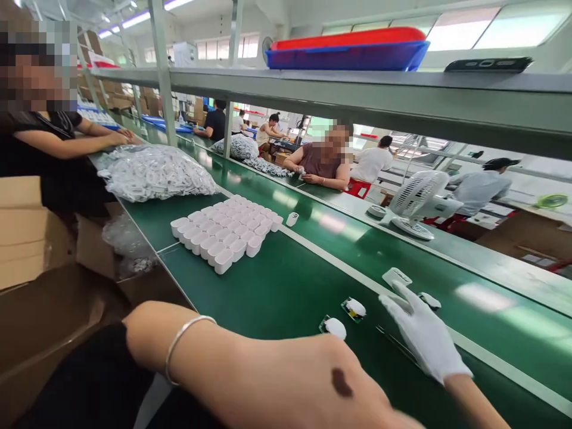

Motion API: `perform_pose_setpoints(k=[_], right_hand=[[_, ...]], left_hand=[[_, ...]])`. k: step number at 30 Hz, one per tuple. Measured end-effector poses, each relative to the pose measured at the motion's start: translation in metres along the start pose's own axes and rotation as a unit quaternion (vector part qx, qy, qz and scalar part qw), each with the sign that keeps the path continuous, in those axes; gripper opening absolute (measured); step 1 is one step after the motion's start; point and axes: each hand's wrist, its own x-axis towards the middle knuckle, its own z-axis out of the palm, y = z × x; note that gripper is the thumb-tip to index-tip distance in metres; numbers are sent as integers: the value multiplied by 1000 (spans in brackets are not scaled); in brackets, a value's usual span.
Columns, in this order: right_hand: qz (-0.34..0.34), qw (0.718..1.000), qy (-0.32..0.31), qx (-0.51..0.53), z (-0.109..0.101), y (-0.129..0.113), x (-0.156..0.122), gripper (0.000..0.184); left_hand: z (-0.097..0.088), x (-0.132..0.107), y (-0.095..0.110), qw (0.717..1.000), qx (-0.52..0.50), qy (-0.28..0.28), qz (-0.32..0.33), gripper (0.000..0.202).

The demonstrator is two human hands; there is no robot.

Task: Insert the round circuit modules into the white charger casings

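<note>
My right hand [422, 336], in a white glove, reaches over the green conveyor belt [286, 286] with its fingers stretched out and apart. Its fingertips are at a flat white plastic part [395, 277]; a smaller white piece [429, 300] lies just right of the fingers. Two small boards with white caps [354, 308] [334, 328] lie on the belt left of the hand. My bare left arm, with a thin bracelet [187, 342], crosses the bottom of the view. My left hand [140, 328] bends down against dark cloth, its fingers hidden.
A block of several white plastic cups [226, 229] stands further up the belt, with one loose white part [292, 219] beside it. A clear bag of white parts [156, 173] lies beyond. Cardboard boxes [27, 238] sit at left. A white fan [420, 202] and other workers are across the belt.
</note>
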Motion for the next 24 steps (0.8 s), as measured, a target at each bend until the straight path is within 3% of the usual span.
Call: perform_pose_setpoints(k=[2,4,6,8,10,13,17,21,24], right_hand=[[-94,995,-15,-13,3,-4,-30,55],[-169,984,-4,-56,9,-7,-53,51],[-216,972,11,-89,16,-8,-65,48],[-233,967,6,-104,21,-8,-68,46],[-221,970,-17,-105,24,-8,-66,44],[-175,981,-38,-70,22,-9,-65,38],[-79,997,-10,-25,16,-8,-69,37],[-27,994,-29,-106,0,6,-67,38],[1,985,-57,-162,-17,23,-63,33]], left_hand=[[4,4,-20,998,36,-43,-8,57],[15,3,-48,979,125,-64,-151,56],[30,-2,-80,920,187,-49,-340,52],[44,-8,-109,886,198,-36,-418,51],[54,-15,-129,879,209,-35,-427,49],[59,-16,-142,889,220,-44,-400,39],[65,10,-136,916,108,-77,-377,18],[86,50,-120,941,12,-83,-327,8],[108,64,-115,950,-36,-55,-304,25]])
